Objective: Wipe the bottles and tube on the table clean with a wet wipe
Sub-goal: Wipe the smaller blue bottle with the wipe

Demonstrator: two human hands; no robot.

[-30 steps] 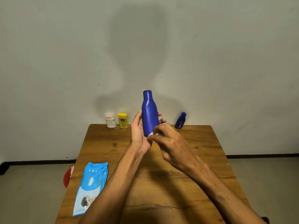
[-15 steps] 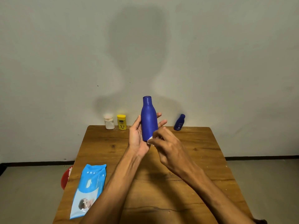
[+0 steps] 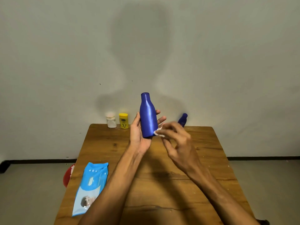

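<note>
The wipe [image 3: 158, 133] shifted right on bottle [image 3: 148, 117]; wooden table [image 3: 103, 143], grey wall [image 3: 65, 46].

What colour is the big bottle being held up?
Deep blue, cap included: the big bottle, seen in the head view.

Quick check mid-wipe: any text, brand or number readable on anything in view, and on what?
Nothing legible.
Yellow container: dark label print, too blurred.
Small blue bottle: faint mark, too small.
Wipes pack: picture and dots, no readable words.
Large blue bottle: visible side plain.
</note>
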